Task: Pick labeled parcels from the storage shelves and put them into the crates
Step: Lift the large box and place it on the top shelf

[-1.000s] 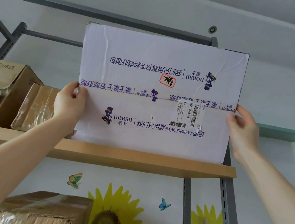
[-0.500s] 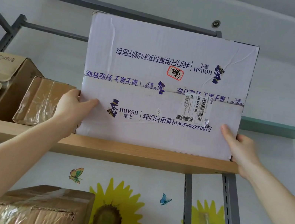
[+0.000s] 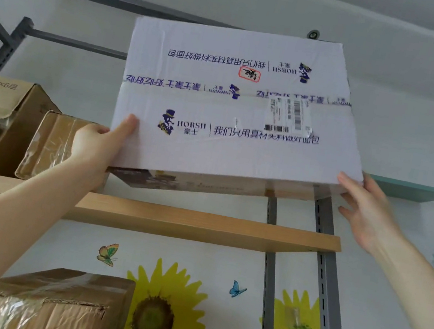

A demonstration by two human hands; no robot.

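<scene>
We see the white cardboard box (image 3: 228, 143) with purple print in the centre of the frame. It is clear of the light wooden shelf board (image 3: 200, 224) that runs across the middle, and it is tilted so that a strip of its darker underside shows along its lower edge. A white shipping label with barcodes (image 3: 290, 116) sits on its front face, right of centre.

The left hand (image 3: 95, 147) grips the box's lower left corner: the thumb (image 3: 127, 126) lies flat on the front face and the other fingers curl out of sight behind the edge. The right hand (image 3: 365, 212) is at the lower right corner, blurred. Its thumb touches the front face by the edge, while the other fingers are spread and nearly straight just under the corner; we cannot tell whether they touch the box.

At the left edge of the frame, a large brown carton (image 3: 1, 122) and a tape-wrapped brown parcel (image 3: 52, 145) stand on the same shelf board, the parcel just beside the left hand. Another taped brown parcel (image 3: 51, 306) sits at the lower left. A grey metal rack upright (image 3: 325, 283) runs down the right side, and a sunflower wall sticker (image 3: 159, 312) shows low on the wall.
</scene>
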